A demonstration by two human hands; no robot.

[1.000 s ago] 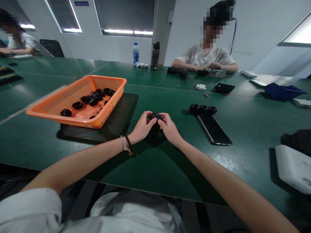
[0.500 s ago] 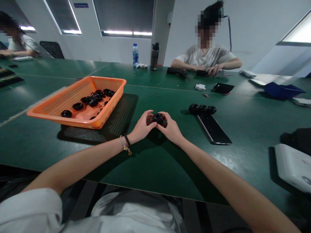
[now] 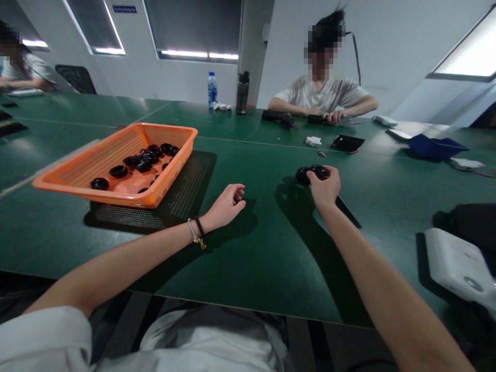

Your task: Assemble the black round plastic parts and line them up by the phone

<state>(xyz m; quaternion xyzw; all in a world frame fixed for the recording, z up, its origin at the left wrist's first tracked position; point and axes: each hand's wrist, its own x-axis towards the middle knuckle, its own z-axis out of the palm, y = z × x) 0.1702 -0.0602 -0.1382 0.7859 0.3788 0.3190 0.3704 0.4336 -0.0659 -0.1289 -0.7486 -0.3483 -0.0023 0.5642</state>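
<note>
My right hand point(image 3: 326, 187) reaches forward to the right, its fingers closed around a glossy black round part point(image 3: 319, 171). It is at a row of like black parts point(image 3: 303, 175), most of which the hand hides. Under that hand lies a dark phone point(image 3: 349, 213), partly covered by the wrist. My left hand point(image 3: 227, 205) is over the green table with nothing in it, fingers loosely bent and apart from the thumb. To its left stands an orange perforated basket point(image 3: 163, 192), holding several black ring-shaped parts point(image 3: 143, 165).
A white device point(image 3: 453, 263) sits at the right edge beside a black item. Farther back are a blue tray point(image 3: 437, 147), a black box point(image 3: 347, 142), a water bottle point(image 3: 212, 92) and a dark flask point(image 3: 242, 94). A person point(image 3: 321, 95) works across the table; another sits far left.
The hands have come apart. My right hand has moved right with the black part to the row by the phone; my left hand has let go and stays near its place.
</note>
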